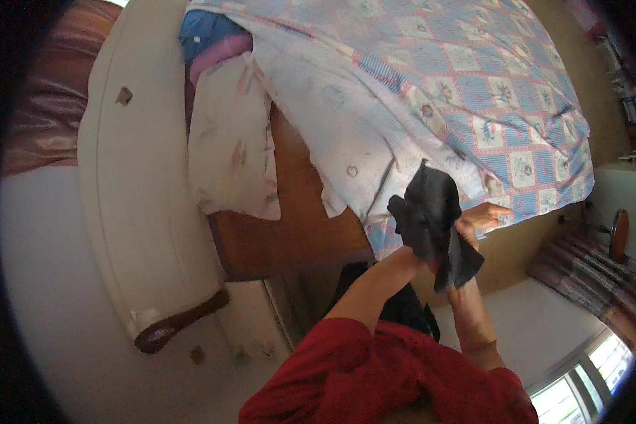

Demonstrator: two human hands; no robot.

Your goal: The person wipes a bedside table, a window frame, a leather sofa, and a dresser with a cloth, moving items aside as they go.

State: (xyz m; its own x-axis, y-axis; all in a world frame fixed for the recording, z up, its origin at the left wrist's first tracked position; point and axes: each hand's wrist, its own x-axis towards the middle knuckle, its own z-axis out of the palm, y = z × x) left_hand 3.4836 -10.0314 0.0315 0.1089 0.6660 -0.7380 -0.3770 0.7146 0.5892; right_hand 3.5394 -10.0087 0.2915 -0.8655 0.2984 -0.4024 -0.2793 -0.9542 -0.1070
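A crumpled black cloth (429, 206) hangs in front of me, above the near edge of the bed. My left hand (430, 263) is at its lower part, mostly hidden by the folds, and seems to grip it. The cloth also covers part of my right wrist. My right hand (483, 217) shows just right of the cloth, its fingers stretched to the right over the bed's edge and its inner side close to the fabric. Below the hands lies a patchwork-print bedspread (522, 167), its pale underside folded over towards the left.
A pale pillow (236, 143) and folded blue and pink bedding (212, 34) lie by the cream headboard (143, 175). Brown bed surface (302, 233) shows between pillow and bedspread. A cream cabinet (254, 312) stands below the headboard's end. Striped curtains (588, 270) hang at the right.
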